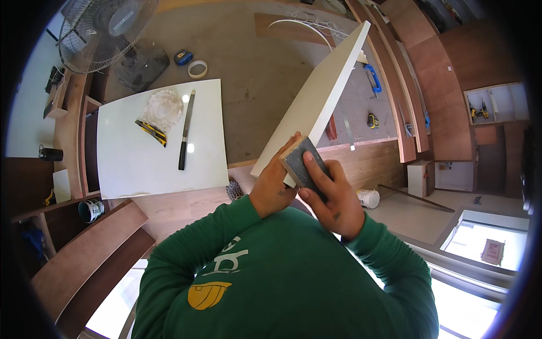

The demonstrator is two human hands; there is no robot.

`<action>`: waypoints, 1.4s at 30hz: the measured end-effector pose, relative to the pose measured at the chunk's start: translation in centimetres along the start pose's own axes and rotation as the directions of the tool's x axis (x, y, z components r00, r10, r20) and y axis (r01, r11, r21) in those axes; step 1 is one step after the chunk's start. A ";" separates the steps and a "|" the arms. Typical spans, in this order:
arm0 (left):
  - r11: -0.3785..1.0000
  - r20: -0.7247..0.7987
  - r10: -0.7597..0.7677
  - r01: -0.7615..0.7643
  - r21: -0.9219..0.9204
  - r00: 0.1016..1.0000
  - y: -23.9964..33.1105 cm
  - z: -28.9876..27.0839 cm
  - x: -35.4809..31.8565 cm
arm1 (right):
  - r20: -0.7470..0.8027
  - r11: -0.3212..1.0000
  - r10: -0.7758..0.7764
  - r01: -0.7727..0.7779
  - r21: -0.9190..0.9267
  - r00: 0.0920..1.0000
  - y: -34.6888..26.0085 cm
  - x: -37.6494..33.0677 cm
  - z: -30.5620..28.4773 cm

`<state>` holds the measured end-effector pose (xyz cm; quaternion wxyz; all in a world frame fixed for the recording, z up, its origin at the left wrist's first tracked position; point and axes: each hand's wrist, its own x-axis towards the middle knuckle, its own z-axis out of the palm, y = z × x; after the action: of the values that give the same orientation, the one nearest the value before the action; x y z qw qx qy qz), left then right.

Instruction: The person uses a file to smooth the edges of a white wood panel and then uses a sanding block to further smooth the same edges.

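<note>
A long white panel (313,104) stands tilted before my chest, its near end close to me and its far end up to the right. My left hand (272,189) is closed around the panel's near end, its fingers partly hidden behind the sanding block. In my right hand (339,198) is that sanding block (299,164), a piece of wood faced with dark grey sandpaper. Thumb and fingers grip it by its sides, over the panel's near end. Whether the block touches the panel edge cannot be made out.
At left, a white board (130,175) bears a file (187,127), a yellow utility knife (151,133) and a crumpled pale cloth (164,109). Beyond are a fan (107,31), a tape roll (197,69) and a blue tape measure (183,57). Wooden planks (395,85) line the right.
</note>
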<state>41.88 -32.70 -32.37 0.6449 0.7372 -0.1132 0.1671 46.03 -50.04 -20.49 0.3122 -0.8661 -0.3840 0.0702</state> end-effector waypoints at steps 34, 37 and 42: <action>0.956 0.025 0.130 -0.132 0.261 0.991 1.8 -1.7 0.1 | -0.164 0.970 0.242 -0.245 0.000 0.956 4.4 6.8 -2.0; 0.836 0.108 0.218 -0.242 0.493 0.970 3.6 -3.2 0.7 | -0.154 0.964 0.265 -0.267 0.008 0.952 4.5 6.5 -2.2; 0.698 0.229 0.302 -0.378 0.608 0.925 5.1 -4.9 1.0 | -0.192 0.972 0.227 -0.235 -0.022 0.955 4.9 6.4 -1.8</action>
<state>40.33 -28.55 -26.80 0.3038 0.8869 -0.2192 0.2703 54.18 -48.90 -21.24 0.3173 -0.9145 -0.2504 0.0153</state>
